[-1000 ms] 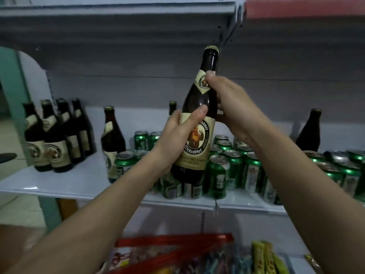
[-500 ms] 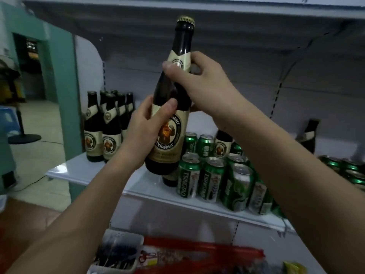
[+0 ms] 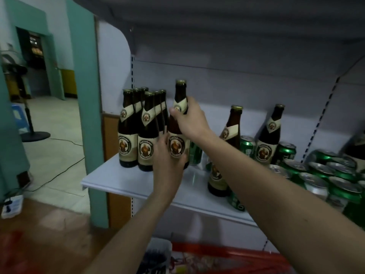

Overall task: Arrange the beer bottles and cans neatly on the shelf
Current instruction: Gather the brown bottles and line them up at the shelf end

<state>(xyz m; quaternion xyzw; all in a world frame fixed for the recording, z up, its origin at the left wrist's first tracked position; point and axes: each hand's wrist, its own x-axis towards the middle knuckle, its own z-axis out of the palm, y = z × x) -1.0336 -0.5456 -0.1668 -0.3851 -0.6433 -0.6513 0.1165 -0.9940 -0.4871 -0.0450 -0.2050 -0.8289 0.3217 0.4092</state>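
Observation:
A dark beer bottle (image 3: 179, 123) with a cream label stands at the right side of a tight group of several like bottles (image 3: 145, 131) on the left end of the white shelf (image 3: 110, 178). My right hand (image 3: 190, 117) grips its neck and shoulder. My left hand (image 3: 167, 161) wraps the lower body and hides its base, so I cannot tell whether it touches the shelf. Two more bottles (image 3: 230, 139) (image 3: 269, 135) stand further right among green cans (image 3: 324, 175).
A teal pillar (image 3: 87, 115) stands left of the shelf, with open floor and a fan stand (image 3: 32, 133) beyond. The upper shelf hangs overhead. Below lies a red-rimmed basket (image 3: 227, 256) with goods.
Both hands carried the bottle leftward and down from in front of the cans to the bottle group at the shelf's left end. My view swung left with it.

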